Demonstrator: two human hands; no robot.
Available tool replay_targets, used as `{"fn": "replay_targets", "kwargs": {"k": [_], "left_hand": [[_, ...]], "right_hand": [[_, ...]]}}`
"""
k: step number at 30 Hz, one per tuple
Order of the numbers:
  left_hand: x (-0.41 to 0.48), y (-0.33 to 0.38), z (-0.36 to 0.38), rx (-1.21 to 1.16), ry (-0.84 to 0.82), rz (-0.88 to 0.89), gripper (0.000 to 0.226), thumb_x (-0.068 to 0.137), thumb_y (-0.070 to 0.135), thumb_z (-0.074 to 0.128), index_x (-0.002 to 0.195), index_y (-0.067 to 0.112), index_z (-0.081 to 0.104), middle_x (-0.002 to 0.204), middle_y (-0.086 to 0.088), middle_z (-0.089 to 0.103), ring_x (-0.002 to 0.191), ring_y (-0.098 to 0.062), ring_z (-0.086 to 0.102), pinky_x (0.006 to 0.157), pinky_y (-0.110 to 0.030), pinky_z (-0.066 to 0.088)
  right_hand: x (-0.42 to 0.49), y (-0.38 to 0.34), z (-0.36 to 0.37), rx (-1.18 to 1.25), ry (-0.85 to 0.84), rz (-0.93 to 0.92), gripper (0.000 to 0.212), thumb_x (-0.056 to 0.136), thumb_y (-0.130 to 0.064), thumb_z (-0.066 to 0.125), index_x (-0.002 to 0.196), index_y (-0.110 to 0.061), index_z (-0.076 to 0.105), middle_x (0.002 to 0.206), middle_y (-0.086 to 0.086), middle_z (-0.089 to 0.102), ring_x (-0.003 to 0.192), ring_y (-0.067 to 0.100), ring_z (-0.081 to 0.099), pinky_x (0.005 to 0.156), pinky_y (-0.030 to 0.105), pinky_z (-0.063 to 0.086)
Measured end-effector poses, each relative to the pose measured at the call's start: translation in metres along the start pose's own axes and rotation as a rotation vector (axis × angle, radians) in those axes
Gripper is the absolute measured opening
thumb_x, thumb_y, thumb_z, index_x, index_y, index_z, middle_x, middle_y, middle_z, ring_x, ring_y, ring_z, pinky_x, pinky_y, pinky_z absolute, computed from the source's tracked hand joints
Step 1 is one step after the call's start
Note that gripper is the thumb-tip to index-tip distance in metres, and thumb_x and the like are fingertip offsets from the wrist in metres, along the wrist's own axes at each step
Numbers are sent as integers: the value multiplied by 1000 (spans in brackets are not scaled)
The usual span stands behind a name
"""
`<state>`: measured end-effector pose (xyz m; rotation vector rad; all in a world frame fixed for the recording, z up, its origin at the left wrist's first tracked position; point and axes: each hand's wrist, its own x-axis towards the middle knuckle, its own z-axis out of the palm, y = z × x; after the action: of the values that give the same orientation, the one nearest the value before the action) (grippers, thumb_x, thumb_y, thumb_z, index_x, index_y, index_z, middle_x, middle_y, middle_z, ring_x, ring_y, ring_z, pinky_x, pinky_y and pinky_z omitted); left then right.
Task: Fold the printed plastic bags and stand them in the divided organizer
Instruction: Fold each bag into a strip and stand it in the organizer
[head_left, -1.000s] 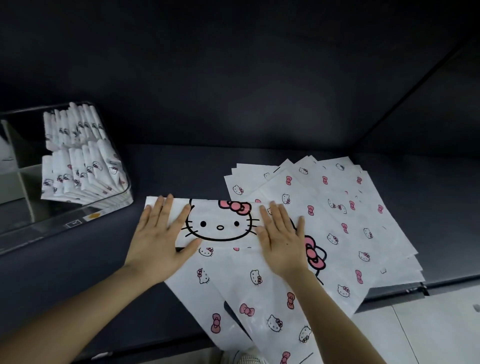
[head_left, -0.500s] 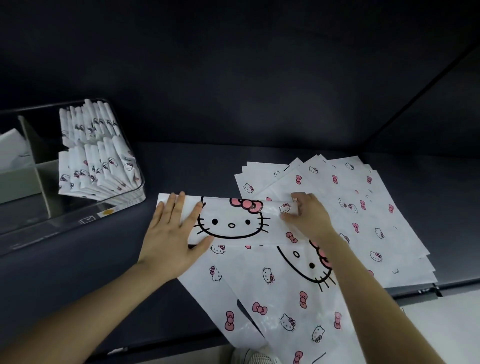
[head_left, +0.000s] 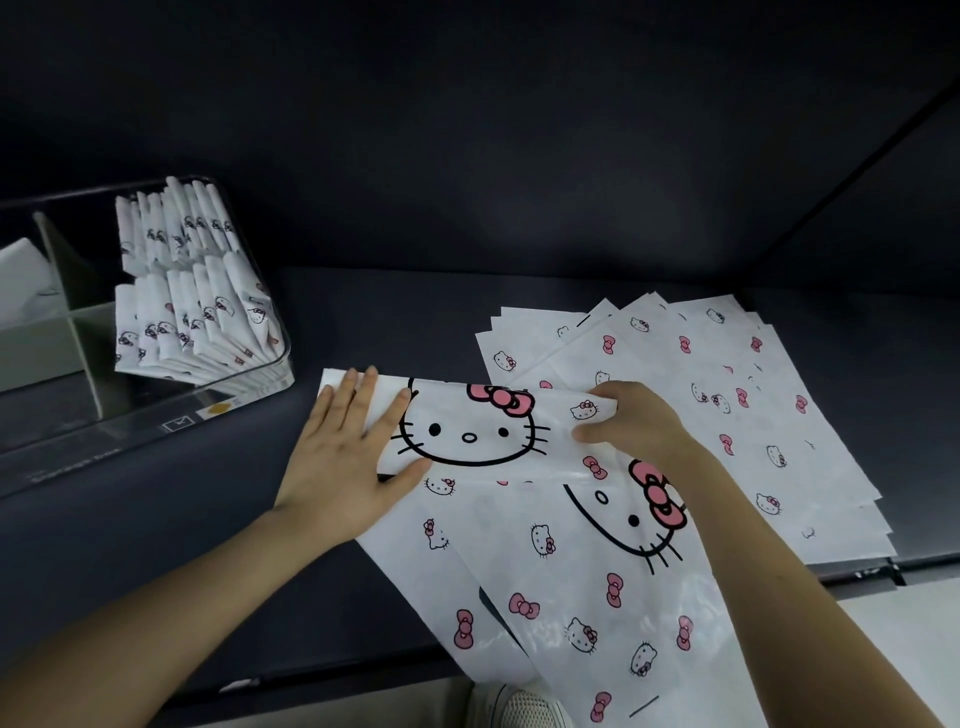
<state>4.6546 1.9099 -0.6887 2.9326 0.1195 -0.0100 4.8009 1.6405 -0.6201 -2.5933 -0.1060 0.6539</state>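
Folded bags (head_left: 192, 312) stand in the divided organizer (head_left: 260, 387), far left on the dark counter (head_left: 156, 519). At centre, the left hand (head_left: 345, 457), grip open, presses the part-folded bag (head_left: 467, 431) flat. The right hand (head_left: 634, 421) pinches its right end, beside the flat stack (head_left: 737, 415).

Organizer (head_left: 249, 382) far left with folded bags (head_left: 182, 312) inside, flat bags (head_left: 727, 415) right

White bags (head_left: 545, 561) bear black-outlined cat faces and pink bows on a dark surface (head_left: 208, 519).
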Motion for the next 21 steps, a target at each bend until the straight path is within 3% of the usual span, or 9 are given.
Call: {"fn": "replay_targets", "kwargs": {"k": [3,6,10,12,15,18,21], "left_hand": [[0,0,0,2,-9,0,82,81,77,-2,148,29,-2,159,-8,-8,147,-20,-14,117,-36,-12],[0,0,-1,2,-4,5,83,81,78,-5,148,29,-2,159,-9,-7,147,-21,-13,117,-37,-10],[1,-1,0,0,-11,7,84,80,78,-9,148,30,-1,159,-9,-6,147,-21,-12,118,-37,-9],[1,0,-1,-11,-13,1,85,80,79,-9,149,30,-1,159,-8,-7,147,-20,-13,118,-37,-10],[1,-4,-2,-11,-45,16,85,79,79,-8,149,32,-5,159,-7,-12,146,-20,-17,117,-35,-13],[1,-6,-15,-55,52,101,79,88,70,23,151,22,22,156,-19,19,146,-33,13,119,-42,3],[-6,1,-28,-173,225,270,62,89,52,46,138,14,51,146,-15,43,138,-32,36,117,-44,18]], "right_hand": [[-8,-3,-4,143,-32,-34,19,74,-23,78,86,-32,65,99,-10,62,91,15,59,81,28,45],[-11,-10,-5,141,28,-73,29,78,-17,76,103,-21,61,110,-8,51,98,13,51,84,26,39],[-12,-19,-7,233,-33,-65,33,76,-3,74,101,-12,56,95,-1,58,74,12,54,62,22,43],[-12,-20,-9,274,-81,-33,37,74,0,74,105,-13,59,94,-1,61,75,12,57,62,21,45],[-16,-15,-9,257,-112,-12,30,76,-1,74,104,-8,67,91,8,67,62,13,56,54,22,43],[-28,-13,-8,396,-87,36,24,76,3,72,99,-5,70,93,14,73,72,31,67,65,36,56],[-49,-10,0,634,-56,151,23,76,10,70,95,-2,70,81,9,73,63,17,70,59,23,55]]}}
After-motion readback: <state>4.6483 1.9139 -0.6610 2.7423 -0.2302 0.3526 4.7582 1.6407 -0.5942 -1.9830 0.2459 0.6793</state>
